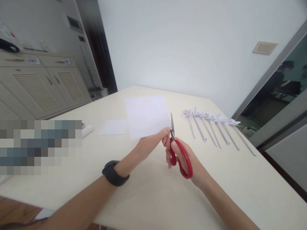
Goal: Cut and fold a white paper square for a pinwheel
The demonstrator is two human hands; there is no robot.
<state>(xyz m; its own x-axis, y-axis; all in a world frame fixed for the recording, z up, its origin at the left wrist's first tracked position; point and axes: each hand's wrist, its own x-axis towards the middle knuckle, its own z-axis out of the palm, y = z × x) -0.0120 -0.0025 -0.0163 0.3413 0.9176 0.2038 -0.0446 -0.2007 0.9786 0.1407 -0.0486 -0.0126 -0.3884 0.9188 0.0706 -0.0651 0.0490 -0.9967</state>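
Observation:
My left hand (157,139), with a black band on its wrist, pinches a white sheet of paper (147,115) by its near right corner. The sheet is held over the table. Red-handled scissors (187,161) are gripped in my right hand (195,163), fingers through the handles. Their blades point up and away, right beside the paper's right edge and close to my left fingertips. Whether the blades touch the paper I cannot tell. Partly behind the held sheet, a smaller white piece of paper (112,127) lies on the table to the left.
Several white paper pinwheels (211,118) on rolled-paper sticks lie in a row on the right of the cream table (153,195). A white wall (192,48) stands behind it. Louvred cabinets (40,86) are at the left. A person shows beyond the opening at the right.

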